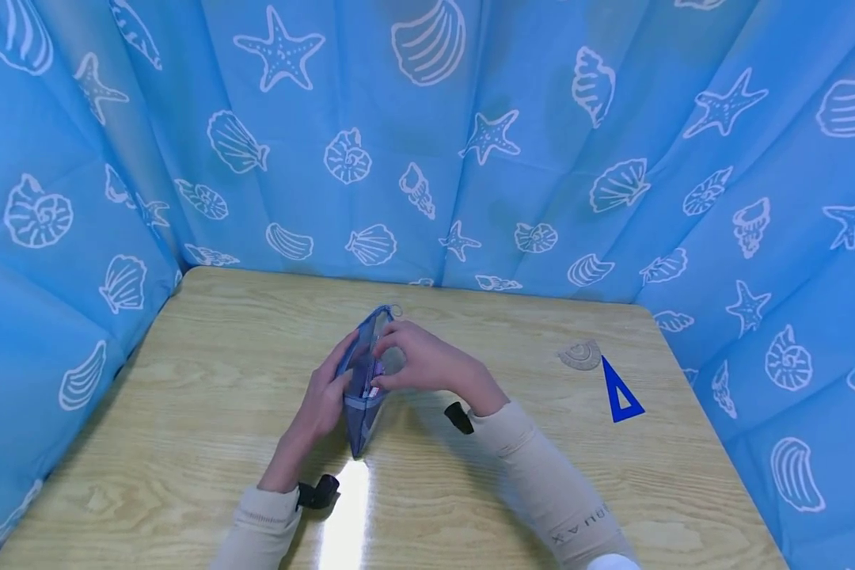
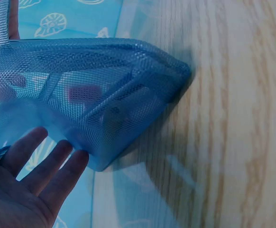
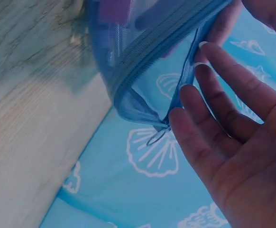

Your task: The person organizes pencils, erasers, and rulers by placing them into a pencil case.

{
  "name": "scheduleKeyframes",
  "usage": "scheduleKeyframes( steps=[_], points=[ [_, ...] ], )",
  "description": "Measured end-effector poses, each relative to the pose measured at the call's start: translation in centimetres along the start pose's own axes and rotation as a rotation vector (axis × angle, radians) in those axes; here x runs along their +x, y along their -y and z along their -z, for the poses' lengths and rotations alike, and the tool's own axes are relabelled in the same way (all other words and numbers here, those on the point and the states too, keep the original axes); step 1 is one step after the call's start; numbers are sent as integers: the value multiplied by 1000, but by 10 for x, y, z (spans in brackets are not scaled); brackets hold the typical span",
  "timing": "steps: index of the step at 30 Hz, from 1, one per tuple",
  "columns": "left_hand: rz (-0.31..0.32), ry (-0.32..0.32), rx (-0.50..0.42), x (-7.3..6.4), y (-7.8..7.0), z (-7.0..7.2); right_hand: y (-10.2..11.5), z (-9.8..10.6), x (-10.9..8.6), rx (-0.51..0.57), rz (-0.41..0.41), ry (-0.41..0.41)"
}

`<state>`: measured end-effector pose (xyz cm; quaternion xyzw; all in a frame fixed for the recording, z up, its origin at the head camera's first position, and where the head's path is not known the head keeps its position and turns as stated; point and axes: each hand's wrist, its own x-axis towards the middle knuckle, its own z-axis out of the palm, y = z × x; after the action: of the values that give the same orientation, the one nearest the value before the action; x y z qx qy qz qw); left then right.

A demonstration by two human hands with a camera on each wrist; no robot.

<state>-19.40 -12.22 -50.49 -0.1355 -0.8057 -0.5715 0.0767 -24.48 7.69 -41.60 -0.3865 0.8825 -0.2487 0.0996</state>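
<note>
A blue mesh zip pouch [image 1: 365,404] stands tilted over the table with its zipped top spread apart. My left hand [image 1: 325,393] grips its left side, thumb at the opening; three of its fingers [image 2: 64,175] extend along the outside in the left wrist view. At the opposite rim is my right hand [image 1: 427,358], thumb and index finger curved over the opening, other fingertips [image 3: 188,92] against the outer edge. Through the mesh shows a pink item [image 3: 115,10] among other small contents. A metal ring [image 3: 158,136] hangs at the zip's end.
On the wooden table [image 1: 242,340], to the right, lie a clear protractor [image 1: 580,355] and a blue set square [image 1: 621,390]. A blue curtain [image 1: 427,142] with white shells encloses the back and sides. Each wrist wears a small black camera [image 1: 318,492].
</note>
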Motion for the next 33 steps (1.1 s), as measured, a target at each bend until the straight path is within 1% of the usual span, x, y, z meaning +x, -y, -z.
scheduleKeyframes(
  steps=[3, 5, 8, 12, 15, 19, 25, 30, 33],
  points=[
    [3, -12, -8, 1, 0, 0, -3, 2, -7, 71, 0, -41],
    [9, -19, -10, 1, -1, 1, -7, 1, -14, 124, -6, -83],
    [18, -26, -9, 0, -2, 1, -15, -3, -24, 185, 9, -160],
    [14, -28, -15, 0, -1, 1, -25, -10, -38, 229, 27, -262],
    [13, -26, -24, 0, -1, 1, -34, -16, -48, 254, 18, -321],
    [20, -28, -31, -1, 0, 1, -45, -20, -62, 286, -29, -359],
    [21, -25, -42, 0, 0, -2, -65, -18, -86, 309, -111, -385],
    [7, -25, -28, -1, -1, -3, -85, -16, -106, 304, -145, -413],
    [17, -16, -31, -1, -1, -4, -97, -15, -117, 295, -164, -431]
  ],
)
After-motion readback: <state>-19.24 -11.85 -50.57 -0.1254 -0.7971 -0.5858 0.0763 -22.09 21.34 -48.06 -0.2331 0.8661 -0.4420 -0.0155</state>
